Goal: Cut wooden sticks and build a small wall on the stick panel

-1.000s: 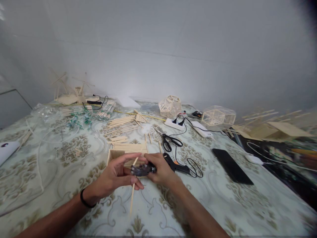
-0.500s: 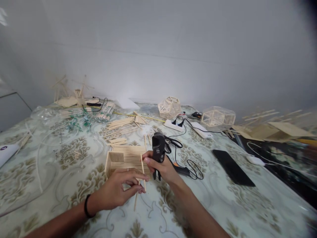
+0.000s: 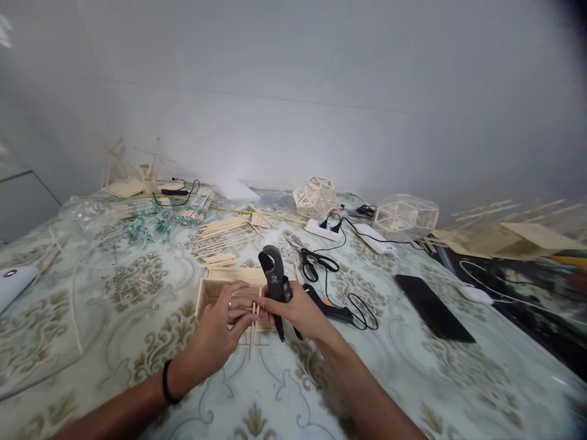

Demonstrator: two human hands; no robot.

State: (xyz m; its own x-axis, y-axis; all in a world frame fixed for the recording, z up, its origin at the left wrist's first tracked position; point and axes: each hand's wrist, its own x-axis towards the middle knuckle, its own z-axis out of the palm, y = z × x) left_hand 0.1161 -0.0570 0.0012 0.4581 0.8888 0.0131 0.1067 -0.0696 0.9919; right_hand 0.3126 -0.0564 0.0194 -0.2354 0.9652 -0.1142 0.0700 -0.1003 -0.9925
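My left hand [image 3: 215, 333] is closed, pinching thin wooden sticks [image 3: 252, 343] that point down toward me. Close against it, my right hand [image 3: 296, 310] grips a black hand cutter [image 3: 274, 278], and its thumb and fingertips meet at the upper ends of the same sticks. The cutter stands nearly upright, with one end raised and the other pointing down at the table. Below and behind both hands lies a small box-like structure of glued sticks [image 3: 200, 299], partly hidden by my fingers. Another loose stick [image 3: 261, 346] rests on the tablecloth just in front.
Loose sticks [image 3: 224, 229] lie beyond the structure. To the right are black scissors [image 3: 316, 260], a glue gun [image 3: 337, 310] with its cord, a white power strip [image 3: 321, 230] and a dark phone [image 3: 433, 307]. Two stick-frame polyhedra [image 3: 315, 197] stand near the wall.
My hands have come together over the structure, and the sticks are now side by side. The cutter has shifted left and tilted, uncovering the scissors.
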